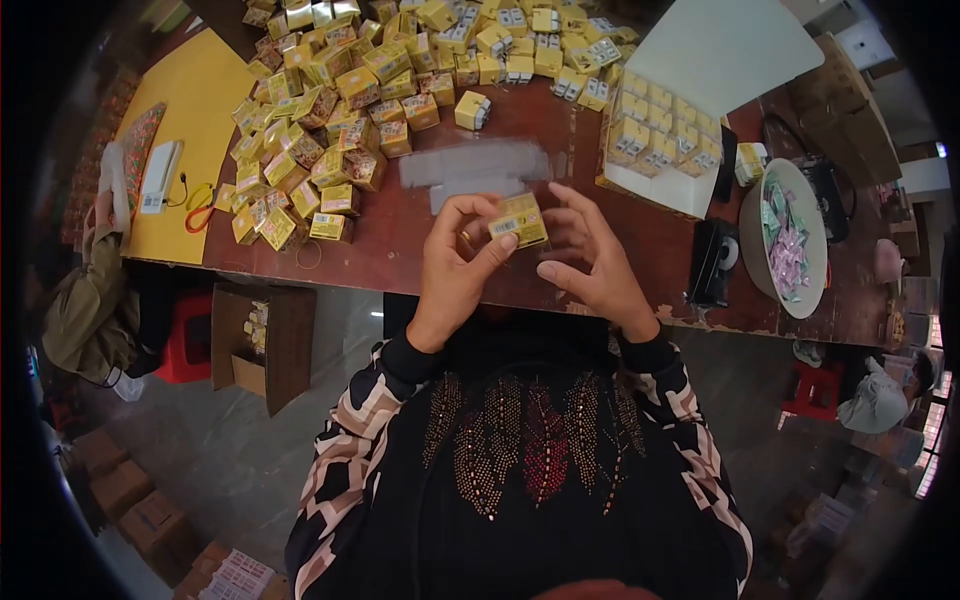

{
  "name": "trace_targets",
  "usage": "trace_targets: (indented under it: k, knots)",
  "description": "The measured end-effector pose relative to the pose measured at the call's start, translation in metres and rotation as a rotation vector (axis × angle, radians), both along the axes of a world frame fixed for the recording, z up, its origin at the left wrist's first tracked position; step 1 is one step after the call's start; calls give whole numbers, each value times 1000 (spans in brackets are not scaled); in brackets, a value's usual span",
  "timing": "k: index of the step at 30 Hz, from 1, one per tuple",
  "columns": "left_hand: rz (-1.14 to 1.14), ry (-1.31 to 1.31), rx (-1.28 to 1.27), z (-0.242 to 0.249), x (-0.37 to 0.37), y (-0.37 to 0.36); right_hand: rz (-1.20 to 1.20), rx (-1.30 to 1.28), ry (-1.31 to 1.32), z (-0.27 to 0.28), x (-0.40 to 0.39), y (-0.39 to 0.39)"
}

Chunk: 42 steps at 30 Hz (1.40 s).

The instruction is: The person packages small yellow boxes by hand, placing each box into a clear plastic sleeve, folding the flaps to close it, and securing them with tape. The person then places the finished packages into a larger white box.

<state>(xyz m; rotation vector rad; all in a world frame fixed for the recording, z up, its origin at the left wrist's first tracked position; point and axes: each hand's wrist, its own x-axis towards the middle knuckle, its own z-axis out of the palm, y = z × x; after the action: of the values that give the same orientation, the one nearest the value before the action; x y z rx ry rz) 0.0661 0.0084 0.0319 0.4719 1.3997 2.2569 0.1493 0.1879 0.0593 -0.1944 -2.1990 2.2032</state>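
Note:
Over the table's front edge, my left hand (458, 262) pinches a small yellow box (519, 222) between thumb and fingers. A printed side with a barcode faces up. My right hand (592, 258) is beside the box, its thumb and fingers spread, slightly blurred. Just beyond my hands lies a flat clear plastic piece (470, 168) on the red-brown table (570, 215). A single yellow box (472, 110) stands a little farther back. To the left and behind, a large heap of similar yellow boxes (340, 130) covers the table.
An open white-lined carton (655, 180) holds rows of yellow boxes at right. Near it are a black tape dispenser (712, 262) and a bowl (748, 225) of small packets. A co-worker's sleeve (95, 310) is at far left. Below stands an open cardboard box (285, 340).

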Motion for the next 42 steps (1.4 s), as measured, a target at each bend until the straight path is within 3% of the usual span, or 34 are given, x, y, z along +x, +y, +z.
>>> trace_targets:
  k: [2,4,5,7,9,10,11,12,13,14,16,19,26,31,32,34,42]
  knots:
    - [-6,117,-141,-16,-9,-8,68,2,-67,1,-8,11]
    - [-16,225,-284,-7,-14,-15,164,277,-69,6,-19,23]
    - [-86,294,-409,2,-13,-21,166,279,-65,11,-29,26]
    - [-159,361,-533,7,-14,-28,543,593,-14,25,-51,30]
    - [-324,715,-690,1,-17,-33,640,520,-62,36,-73,29]
    - [-315,717,-689,1,-20,-36,735,445,-111,39,-86,29]
    - [-356,538,-635,1,-22,-41,613,356,-64,28,-102,34]
    - [-396,359,-576,1,-23,-45,378,456,31,18,-123,35]
    - [-389,358,-574,-3,-25,-49,139,546,126,7,-144,31]
    - [-374,238,-467,-11,-26,-54,143,546,126,-5,-162,28]
    - [-348,122,-358,-11,-27,-59,-39,969,139,-25,-191,23]
    - [-240,28,-246,-2,-28,-65,-28,1139,201,-52,-213,17]
    - [-95,-163,-50,-18,-33,-76,90,1067,300,-54,-212,30]
    - [-25,-237,95,-13,-34,-75,192,991,720,49,-153,13]
    - [10,-229,96,-9,-34,-74,181,993,714,56,-148,17]
    - [28,-218,98,-7,-31,-72,457,1074,562,66,-134,30]
    - [-26,-107,39,-7,-24,-62,450,1099,413,68,-90,59]
